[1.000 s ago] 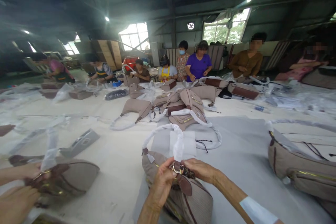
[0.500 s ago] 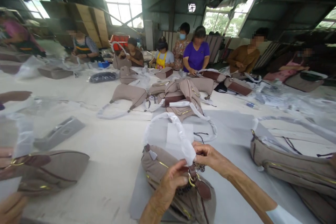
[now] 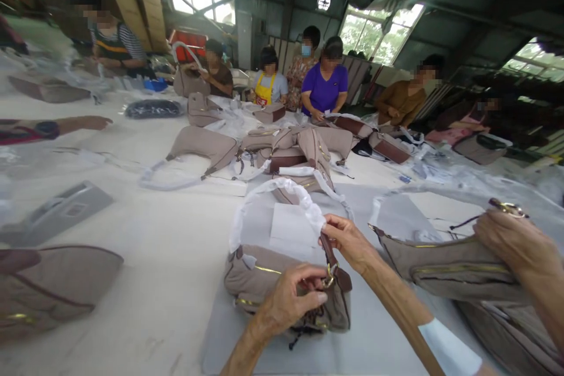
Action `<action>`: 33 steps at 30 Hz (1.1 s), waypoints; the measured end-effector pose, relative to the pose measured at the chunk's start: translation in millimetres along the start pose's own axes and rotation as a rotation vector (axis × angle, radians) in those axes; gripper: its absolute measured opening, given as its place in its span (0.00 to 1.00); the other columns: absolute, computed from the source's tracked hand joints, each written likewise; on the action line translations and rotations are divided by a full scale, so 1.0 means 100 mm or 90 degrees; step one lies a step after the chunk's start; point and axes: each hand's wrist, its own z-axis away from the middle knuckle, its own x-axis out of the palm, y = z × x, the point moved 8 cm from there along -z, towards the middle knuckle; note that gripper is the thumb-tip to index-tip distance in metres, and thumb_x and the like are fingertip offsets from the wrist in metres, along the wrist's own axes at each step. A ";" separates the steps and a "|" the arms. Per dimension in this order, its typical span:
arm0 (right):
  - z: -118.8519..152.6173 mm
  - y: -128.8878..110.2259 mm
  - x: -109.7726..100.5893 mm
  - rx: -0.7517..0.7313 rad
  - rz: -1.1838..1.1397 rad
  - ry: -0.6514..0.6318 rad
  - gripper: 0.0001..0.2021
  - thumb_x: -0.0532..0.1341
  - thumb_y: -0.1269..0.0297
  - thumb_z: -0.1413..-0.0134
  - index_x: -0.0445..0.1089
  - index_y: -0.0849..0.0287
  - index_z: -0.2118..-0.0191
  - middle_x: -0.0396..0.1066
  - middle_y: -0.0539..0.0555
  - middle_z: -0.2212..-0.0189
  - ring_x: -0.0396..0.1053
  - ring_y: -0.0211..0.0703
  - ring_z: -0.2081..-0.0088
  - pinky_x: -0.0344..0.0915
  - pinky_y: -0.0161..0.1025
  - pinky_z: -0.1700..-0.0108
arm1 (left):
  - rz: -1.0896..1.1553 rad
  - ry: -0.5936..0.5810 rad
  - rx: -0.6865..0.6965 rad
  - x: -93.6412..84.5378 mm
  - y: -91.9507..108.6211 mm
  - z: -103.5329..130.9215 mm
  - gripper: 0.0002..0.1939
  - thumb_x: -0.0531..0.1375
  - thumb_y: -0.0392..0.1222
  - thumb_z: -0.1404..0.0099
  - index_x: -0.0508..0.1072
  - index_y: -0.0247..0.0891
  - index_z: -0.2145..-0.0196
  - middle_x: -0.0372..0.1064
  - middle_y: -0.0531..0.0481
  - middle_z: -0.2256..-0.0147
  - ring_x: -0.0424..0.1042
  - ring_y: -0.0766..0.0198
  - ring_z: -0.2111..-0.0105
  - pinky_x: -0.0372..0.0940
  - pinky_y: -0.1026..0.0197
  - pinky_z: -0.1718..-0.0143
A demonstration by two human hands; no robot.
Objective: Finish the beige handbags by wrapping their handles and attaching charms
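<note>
Since earlier: right hand has climbed from the buckle to the wrapped end of the strap, and a co-worker's hand has come in at the right.
Table: white table covered with taupe bags, with people working along its far side.
Pile: heap of bags lies mid-table, well beyond the hands, seemingly waiting their turn.
Handbag: taupe handbag lies flat just in front of the person, on a grey sheet that likely protects it.
Neighbour's bag: second bag sits just right, under the co-worker's hand.
Strap: white-wrapped strap arches up over the handbag, lifted clear so its end can be worked.
Left hand: left hand has fingers curled, thumb and fingertips pinching the gold buckle, apparently steadying it.
Right hand: thumb and forefinger pinch the wrapping where the strap meets its brown tab.
</note>
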 end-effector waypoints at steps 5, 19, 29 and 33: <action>-0.15 0.07 0.11 -0.019 -0.106 0.099 0.15 0.66 0.56 0.63 0.62 0.58 0.74 0.64 0.43 0.85 0.62 0.29 0.81 0.60 0.27 0.79 | -0.159 0.149 0.047 0.06 0.02 0.01 0.09 0.60 0.37 0.46 0.73 0.40 0.64 0.68 0.47 0.63 0.66 0.58 0.60 0.59 0.58 0.56; -0.21 0.20 0.18 -0.028 -0.325 0.088 0.16 0.67 0.60 0.69 0.59 0.58 0.75 0.63 0.41 0.84 0.61 0.29 0.79 0.69 0.34 0.69 | 0.094 0.245 -0.057 0.32 -0.03 -0.04 0.10 0.58 0.46 0.43 0.73 0.37 0.68 0.71 0.52 0.70 0.67 0.63 0.66 0.59 0.63 0.61; 0.16 0.29 -0.37 -0.061 0.117 -0.227 0.24 0.59 0.46 0.53 0.67 0.54 0.52 0.69 0.54 0.52 0.62 0.45 0.48 0.56 0.45 0.46 | 0.197 0.412 -0.112 0.51 -0.17 0.02 0.21 0.59 0.48 0.45 0.74 0.37 0.54 0.71 0.44 0.51 0.65 0.51 0.48 0.53 0.48 0.42; 0.51 0.66 -0.37 -0.132 0.218 -0.338 0.19 0.56 0.49 0.49 0.70 0.60 0.59 0.72 0.52 0.63 0.66 0.42 0.60 0.59 0.39 0.57 | 0.167 0.409 -0.098 0.43 -0.07 0.16 0.21 0.62 0.47 0.48 0.76 0.37 0.57 0.73 0.44 0.54 0.67 0.51 0.50 0.56 0.50 0.43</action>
